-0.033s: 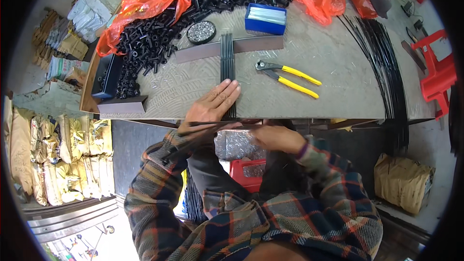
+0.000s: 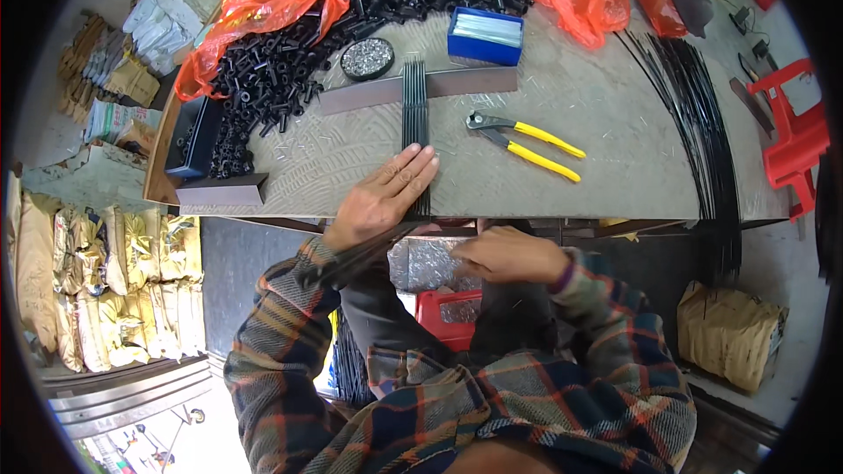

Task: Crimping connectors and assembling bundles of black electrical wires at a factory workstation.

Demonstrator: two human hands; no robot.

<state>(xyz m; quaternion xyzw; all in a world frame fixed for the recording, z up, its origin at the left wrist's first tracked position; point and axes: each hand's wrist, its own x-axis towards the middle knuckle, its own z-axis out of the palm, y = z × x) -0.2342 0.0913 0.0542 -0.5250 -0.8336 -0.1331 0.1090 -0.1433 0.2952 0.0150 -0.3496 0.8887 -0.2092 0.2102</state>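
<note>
My left hand (image 2: 379, 200) lies flat with its fingers stretched over a bundle of thin black rods (image 2: 415, 110) on the table. The bundle's far end rests across a long grey-brown strip (image 2: 474, 81). Just below the table's front edge is my right hand (image 2: 516, 254), fingers curled and slightly smeared by motion; whatever they hold, if anything, is hidden. Blurred dark rod ends (image 2: 360, 254) slant down over my left wrist. Yellow-handled pliers (image 2: 536, 147) lie open to the right of the bundle.
Black tubular pieces (image 2: 272, 70) are heaped at the back left beside orange plastic bags (image 2: 281, 0). A round dish of small metal bits (image 2: 367, 58) and a blue box of pale sticks (image 2: 485, 53) stand behind the strip. More long black rods (image 2: 702, 114) hang over the right front edge.
My right hand has moved slightly down and right, away from the left. The blurred rods that reached across toward it now slant down by my left wrist.
</note>
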